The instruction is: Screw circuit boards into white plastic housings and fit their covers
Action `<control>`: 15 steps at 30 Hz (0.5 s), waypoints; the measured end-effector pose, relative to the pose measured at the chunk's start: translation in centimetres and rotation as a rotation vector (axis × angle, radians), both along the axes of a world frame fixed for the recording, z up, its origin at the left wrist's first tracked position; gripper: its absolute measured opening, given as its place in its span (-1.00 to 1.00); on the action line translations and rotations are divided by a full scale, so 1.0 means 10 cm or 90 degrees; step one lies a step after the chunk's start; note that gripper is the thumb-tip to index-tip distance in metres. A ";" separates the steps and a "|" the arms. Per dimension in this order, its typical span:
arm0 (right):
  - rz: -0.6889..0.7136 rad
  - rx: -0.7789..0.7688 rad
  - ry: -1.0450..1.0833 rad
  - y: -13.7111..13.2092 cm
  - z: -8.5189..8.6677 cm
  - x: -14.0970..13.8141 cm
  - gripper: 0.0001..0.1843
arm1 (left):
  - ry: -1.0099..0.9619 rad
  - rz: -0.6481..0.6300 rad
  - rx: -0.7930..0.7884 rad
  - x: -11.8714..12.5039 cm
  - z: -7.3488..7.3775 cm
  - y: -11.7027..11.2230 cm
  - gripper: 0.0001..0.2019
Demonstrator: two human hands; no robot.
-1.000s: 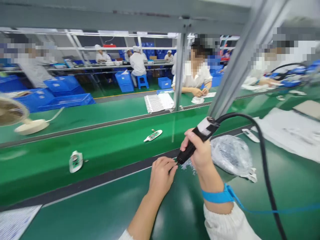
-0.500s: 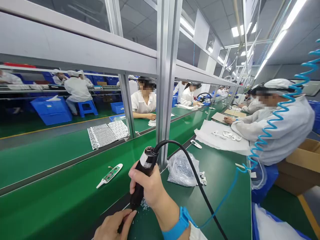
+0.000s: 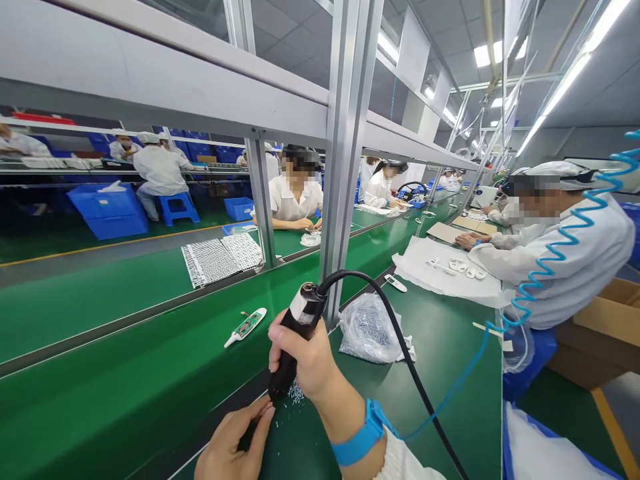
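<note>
My right hand (image 3: 305,357) is wrapped round a black corded electric screwdriver (image 3: 295,347), held tip-down over the green worktable (image 3: 450,400). Its black cable (image 3: 400,347) arcs off to the right. My left hand (image 3: 233,443) pinches at the driver's tip, fingers closed on something too small to make out. A scatter of small silver screws (image 3: 296,393) lies beside the tip. A blue wrist strap (image 3: 361,437) on my right wrist runs into a blue coiled cord (image 3: 550,260).
A clear bag of screws (image 3: 370,330) lies right of the driver. A white thermometer-like part (image 3: 246,327) rests on the green conveyor belt (image 3: 125,360). An aluminium post (image 3: 347,153) stands just behind. A white-coated co-worker (image 3: 565,260) sits to the right; others work across the line.
The view has swung up and to the right, away from the belt's left part. My hands have stayed on the screwdriver and its tip, now low in the picture.
</note>
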State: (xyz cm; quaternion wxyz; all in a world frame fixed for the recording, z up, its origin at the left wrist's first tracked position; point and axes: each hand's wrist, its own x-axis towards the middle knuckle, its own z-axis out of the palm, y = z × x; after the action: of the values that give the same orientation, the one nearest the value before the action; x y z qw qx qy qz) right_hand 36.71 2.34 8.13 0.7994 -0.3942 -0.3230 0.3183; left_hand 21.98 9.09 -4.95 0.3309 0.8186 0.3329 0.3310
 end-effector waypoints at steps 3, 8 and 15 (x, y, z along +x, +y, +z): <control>0.009 0.003 -0.004 0.00 -0.03 0.01 -0.64 | -0.006 0.005 0.013 0.01 -0.03 -0.03 -0.70; -0.012 0.017 -0.005 -0.02 -0.07 -0.02 -0.68 | -0.037 -0.027 0.063 0.01 -0.02 -0.10 -0.74; -0.024 0.038 -0.015 -0.08 -0.08 -0.05 -0.75 | -0.003 -0.047 0.085 -0.03 0.04 -0.23 -0.79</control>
State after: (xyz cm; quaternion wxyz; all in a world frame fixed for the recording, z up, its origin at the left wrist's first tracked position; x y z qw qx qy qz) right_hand 36.21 1.52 7.34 0.8125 -0.3803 -0.3344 0.2888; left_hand 21.72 6.76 -4.55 0.2883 0.8499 0.2788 0.3419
